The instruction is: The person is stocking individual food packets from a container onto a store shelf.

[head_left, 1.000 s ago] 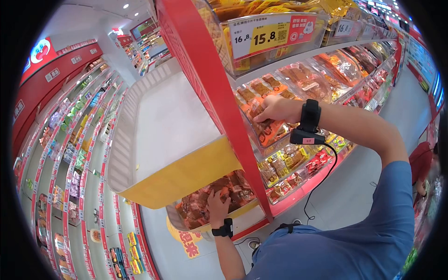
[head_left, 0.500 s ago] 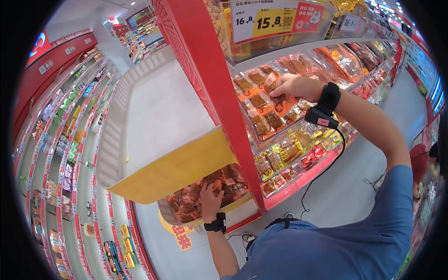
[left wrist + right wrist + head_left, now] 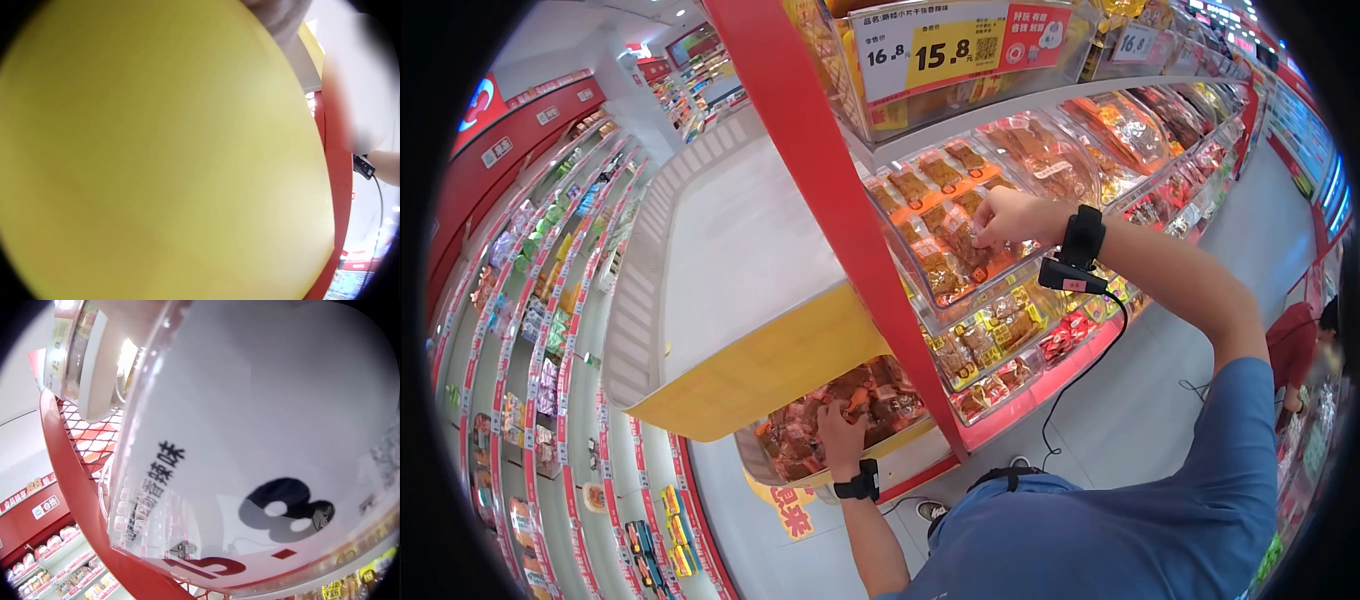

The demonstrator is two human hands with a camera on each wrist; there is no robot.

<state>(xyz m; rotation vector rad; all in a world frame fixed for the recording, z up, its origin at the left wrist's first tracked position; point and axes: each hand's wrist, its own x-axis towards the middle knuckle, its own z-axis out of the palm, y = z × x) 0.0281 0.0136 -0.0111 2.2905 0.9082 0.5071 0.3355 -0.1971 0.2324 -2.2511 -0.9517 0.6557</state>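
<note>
In the head view my right hand (image 3: 1018, 218) is over the clear tray of brown snack packets with orange wrappers. Its curled fingers pinch the edge of one snack packet (image 3: 955, 232), which lies over the rows. Lower down, my left hand (image 3: 842, 438) reaches under a yellow panel (image 3: 780, 350) into a bin of reddish-brown packets (image 3: 785, 440). Its fingertips are among these packets, near an orange-marked one; I cannot tell whether they grip it. The panel fills most of the left wrist view; a price card (image 3: 300, 425) hides the right hand's work in the right wrist view.
A red post (image 3: 830, 180) stands between the shelves and the white basket (image 3: 730, 230). Above the tray hangs a price card (image 3: 960, 50). Lower trays (image 3: 1000, 330) hold yellow packets. A cable (image 3: 1090, 370) trails from the right wrist. Another person (image 3: 1290, 350) is at the far right.
My right hand lifted a packet up and right over the tray, then moved back left and lowered it onto the rows. The left hand stays in the lower bin; the view has shifted slightly.
</note>
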